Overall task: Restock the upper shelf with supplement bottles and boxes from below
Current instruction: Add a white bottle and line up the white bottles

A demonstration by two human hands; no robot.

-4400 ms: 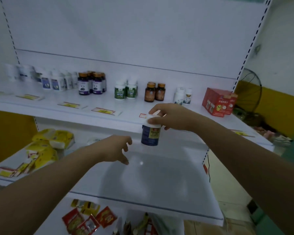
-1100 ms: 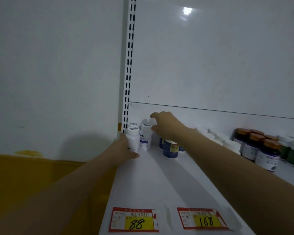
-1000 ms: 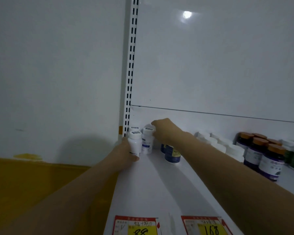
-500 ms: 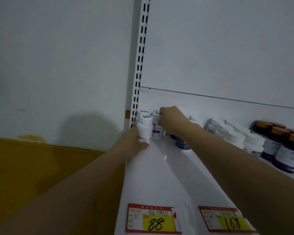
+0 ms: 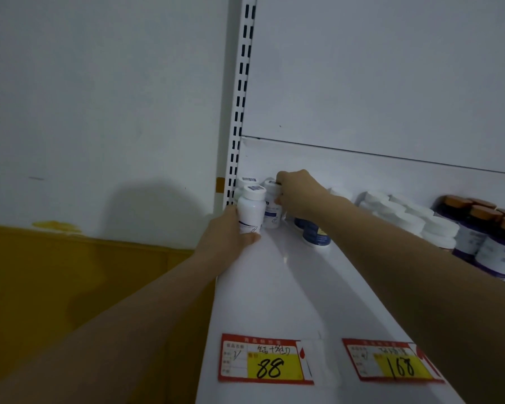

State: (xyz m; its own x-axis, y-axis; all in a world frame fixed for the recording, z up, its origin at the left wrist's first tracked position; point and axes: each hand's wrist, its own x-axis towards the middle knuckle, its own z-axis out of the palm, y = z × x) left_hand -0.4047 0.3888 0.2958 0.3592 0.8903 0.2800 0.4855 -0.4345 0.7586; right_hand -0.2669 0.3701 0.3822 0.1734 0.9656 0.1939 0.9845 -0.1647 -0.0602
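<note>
Here: left hand grips capped white bottle; right hand pinches neighbouring bottle.

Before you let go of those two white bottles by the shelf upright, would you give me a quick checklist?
1. Grip of left hand on front white bottle: ok.
2. The front white bottle upright: ok.
3. Its base seated on the shelf: cannot tell; fingers hide it.
4. Pinch of right hand on second white bottle at the cap: ok.
5. Gap between right forearm and dark blue bottle: cannot tell.
</note>
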